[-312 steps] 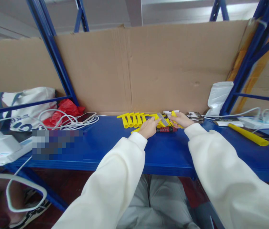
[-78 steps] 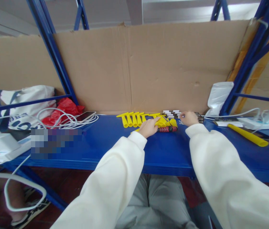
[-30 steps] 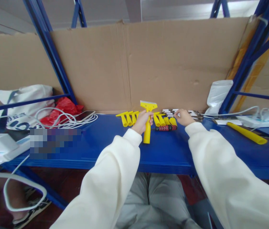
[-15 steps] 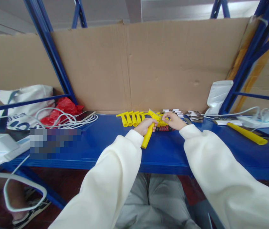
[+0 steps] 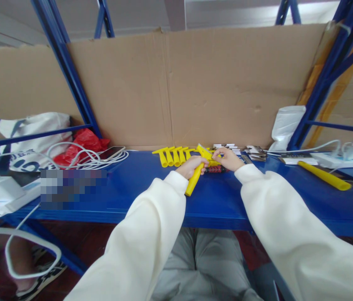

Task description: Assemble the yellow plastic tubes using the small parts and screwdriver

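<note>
My left hand (image 5: 192,166) is closed around a yellow scraper (image 5: 195,180), whose handle slants down toward the front edge and whose wide head points up and away. A pale blade-like edge shows along that head. Fingertips of my right hand (image 5: 226,159) are pinched together at the head's right side; what they hold is too small to make out. Behind my left hand, several more yellow scrapers (image 5: 170,158) lie in a row. Under the hands is a red and black object (image 5: 216,169), partly hidden. Small white and black packets (image 5: 255,153) lie just right of my right hand.
The blue bench (image 5: 151,188) backs onto a cardboard sheet (image 5: 214,88). A yellow tube (image 5: 324,175) and white power strip (image 5: 345,159) lie at right. White cables (image 5: 113,156), a red bag (image 5: 85,142) and a cloth bag (image 5: 38,138) are at left. Another person's shoe (image 5: 43,280) shows below.
The scraper's head has shifted very slightly to the right in my left hand. My right fingers stay pinched beside it, barely moved.
</note>
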`<action>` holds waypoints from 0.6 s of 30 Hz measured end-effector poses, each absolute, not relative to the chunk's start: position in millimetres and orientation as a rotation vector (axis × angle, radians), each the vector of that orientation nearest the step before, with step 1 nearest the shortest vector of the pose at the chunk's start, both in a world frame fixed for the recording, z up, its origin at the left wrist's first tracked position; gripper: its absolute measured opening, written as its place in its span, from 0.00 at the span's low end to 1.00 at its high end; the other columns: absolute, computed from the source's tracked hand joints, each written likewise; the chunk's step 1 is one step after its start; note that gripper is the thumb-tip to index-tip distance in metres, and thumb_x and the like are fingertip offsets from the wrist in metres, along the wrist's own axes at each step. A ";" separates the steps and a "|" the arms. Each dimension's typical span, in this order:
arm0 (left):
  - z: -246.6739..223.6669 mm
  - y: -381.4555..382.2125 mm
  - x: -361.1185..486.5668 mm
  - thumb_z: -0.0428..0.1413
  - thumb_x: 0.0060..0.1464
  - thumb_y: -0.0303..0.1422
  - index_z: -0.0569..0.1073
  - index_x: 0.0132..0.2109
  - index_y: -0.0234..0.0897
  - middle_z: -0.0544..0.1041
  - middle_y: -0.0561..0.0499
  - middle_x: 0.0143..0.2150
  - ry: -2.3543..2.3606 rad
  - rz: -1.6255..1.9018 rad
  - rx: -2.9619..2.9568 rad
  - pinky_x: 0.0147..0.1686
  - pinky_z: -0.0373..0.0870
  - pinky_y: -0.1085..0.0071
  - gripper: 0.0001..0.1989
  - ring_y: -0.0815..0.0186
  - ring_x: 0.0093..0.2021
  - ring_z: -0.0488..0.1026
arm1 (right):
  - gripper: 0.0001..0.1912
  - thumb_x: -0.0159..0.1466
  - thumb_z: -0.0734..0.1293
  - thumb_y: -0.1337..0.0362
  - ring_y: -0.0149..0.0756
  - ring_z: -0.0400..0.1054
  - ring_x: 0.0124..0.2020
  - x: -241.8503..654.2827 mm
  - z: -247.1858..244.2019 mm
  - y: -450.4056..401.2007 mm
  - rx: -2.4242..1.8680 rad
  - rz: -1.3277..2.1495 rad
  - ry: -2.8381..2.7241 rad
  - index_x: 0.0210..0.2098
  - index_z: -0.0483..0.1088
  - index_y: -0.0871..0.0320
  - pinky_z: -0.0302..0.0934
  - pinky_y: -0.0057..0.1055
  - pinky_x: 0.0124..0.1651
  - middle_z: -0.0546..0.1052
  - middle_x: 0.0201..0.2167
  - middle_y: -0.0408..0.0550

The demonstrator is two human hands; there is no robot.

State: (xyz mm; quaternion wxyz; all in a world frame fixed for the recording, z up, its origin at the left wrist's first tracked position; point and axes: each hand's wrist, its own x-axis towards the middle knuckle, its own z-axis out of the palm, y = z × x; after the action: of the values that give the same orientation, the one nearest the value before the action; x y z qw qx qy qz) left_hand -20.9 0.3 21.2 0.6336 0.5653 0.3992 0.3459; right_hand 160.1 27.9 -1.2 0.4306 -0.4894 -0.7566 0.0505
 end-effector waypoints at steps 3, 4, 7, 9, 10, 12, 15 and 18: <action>20.5 0.6 -20.8 0.48 0.48 0.17 0.62 0.24 0.37 0.63 0.57 0.14 0.904 0.796 1.296 0.14 0.55 0.78 0.12 0.75 0.13 0.57 | 0.05 0.55 0.67 0.65 0.39 0.71 0.37 159.5 -0.7 27.1 -1.252 0.182 -1.856 0.23 0.71 0.57 0.65 0.39 0.50 0.77 0.30 0.48; 20.5 0.6 -20.9 0.48 0.48 0.17 0.62 0.24 0.37 0.63 0.57 0.14 0.901 0.797 1.294 0.14 0.55 0.78 0.12 0.75 0.13 0.57 | 0.05 0.55 0.67 0.65 0.38 0.71 0.37 159.6 -0.9 27.3 -1.251 0.195 -1.851 0.23 0.71 0.57 0.65 0.39 0.50 0.77 0.30 0.48; 21.0 0.1 -21.1 0.48 0.49 0.17 0.62 0.24 0.37 0.63 0.57 0.15 0.902 0.794 1.291 0.14 0.54 0.78 0.12 0.75 0.12 0.57 | 0.05 0.55 0.67 0.64 0.38 0.72 0.37 160.0 -1.9 28.7 -1.234 0.216 -1.847 0.23 0.71 0.57 0.65 0.39 0.50 0.77 0.30 0.47; 21.5 -0.5 -21.2 0.48 0.49 0.17 0.62 0.24 0.37 0.63 0.57 0.15 0.903 0.792 1.290 0.14 0.54 0.78 0.12 0.75 0.12 0.56 | 0.06 0.55 0.67 0.63 0.38 0.72 0.37 159.7 -2.8 29.4 -1.225 0.220 -1.841 0.23 0.71 0.57 0.65 0.39 0.50 0.78 0.30 0.47; 21.8 -0.8 -21.3 0.48 0.49 0.16 0.63 0.24 0.36 0.63 0.57 0.15 0.901 0.791 1.290 0.14 0.54 0.78 0.12 0.76 0.12 0.56 | 0.06 0.55 0.67 0.63 0.38 0.71 0.37 159.4 -3.3 29.6 -1.222 0.222 -1.836 0.23 0.71 0.57 0.65 0.39 0.50 0.78 0.30 0.47; 22.0 -1.0 -21.6 0.48 0.49 0.17 0.63 0.24 0.36 0.63 0.57 0.15 0.893 0.788 1.286 0.14 0.54 0.78 0.12 0.76 0.12 0.56 | 0.05 0.55 0.67 0.63 0.38 0.71 0.38 158.6 -4.5 29.8 -1.225 0.220 -1.824 0.23 0.71 0.57 0.65 0.39 0.49 0.77 0.30 0.47; 22.1 -0.6 -22.0 0.48 0.49 0.17 0.63 0.25 0.36 0.63 0.57 0.15 0.874 0.787 1.280 0.14 0.54 0.78 0.11 0.75 0.12 0.56 | 0.05 0.55 0.67 0.62 0.39 0.71 0.39 157.7 -7.0 30.6 -1.247 0.202 -1.807 0.25 0.70 0.56 0.65 0.40 0.50 0.77 0.31 0.46; 22.2 0.1 -22.0 0.48 0.49 0.17 0.64 0.26 0.36 0.63 0.57 0.16 0.866 0.792 1.273 0.14 0.54 0.78 0.10 0.75 0.12 0.57 | 0.05 0.55 0.67 0.62 0.40 0.71 0.41 157.6 -10.8 32.9 -1.281 0.152 -1.780 0.30 0.70 0.57 0.65 0.42 0.50 0.77 0.35 0.48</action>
State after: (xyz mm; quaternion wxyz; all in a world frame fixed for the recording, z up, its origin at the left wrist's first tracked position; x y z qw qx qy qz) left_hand -22.0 0.1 22.2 0.6482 0.5598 0.3810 0.3483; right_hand 157.6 32.9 -10.8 0.4542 -0.5191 -0.7214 0.0618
